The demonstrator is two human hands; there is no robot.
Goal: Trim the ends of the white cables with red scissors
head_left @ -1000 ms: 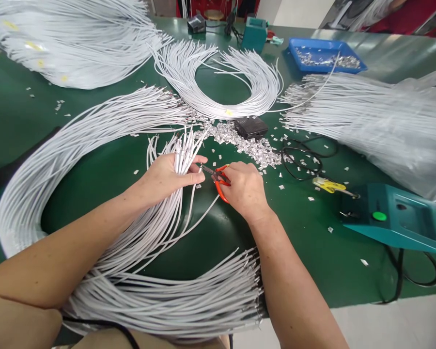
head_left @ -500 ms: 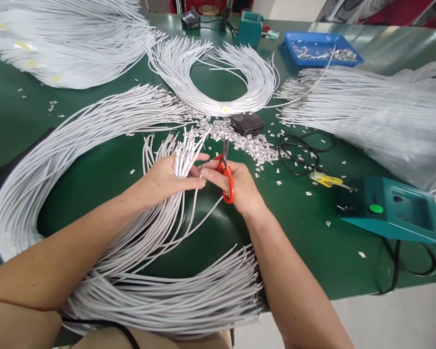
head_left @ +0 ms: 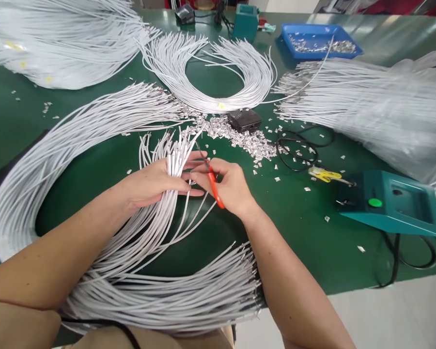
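My left hand (head_left: 154, 182) is closed around a bundle of white wires (head_left: 175, 157), whose ends stick up above the thumb. In my right hand (head_left: 230, 186) are red-handled scissors (head_left: 214, 184), their blades pointing up and left toward the wire ends. The right fingertips meet the left fingers beside a single white wire that stands apart from the bundle. Below the hands, more white wires (head_left: 174, 300) lie in a thick curve near the front edge. A long curved bundle (head_left: 25, 194) sweeps round to the left.
Small pale scraps (head_left: 240, 135) lie in a heap by a black block (head_left: 244, 119). A teal machine (head_left: 388, 203) with a green button stands at the right, near yellow-handled snips (head_left: 325, 174). A blue tray (head_left: 319, 41) sits behind, and plastic-wrapped wires (head_left: 378, 97) fill the right side.
My right hand has moved slightly left, and the scissors have tilted from upright to pointing up-left, closer to the wire ends. My left hand still grips the bundle; the whole view has shifted a little.
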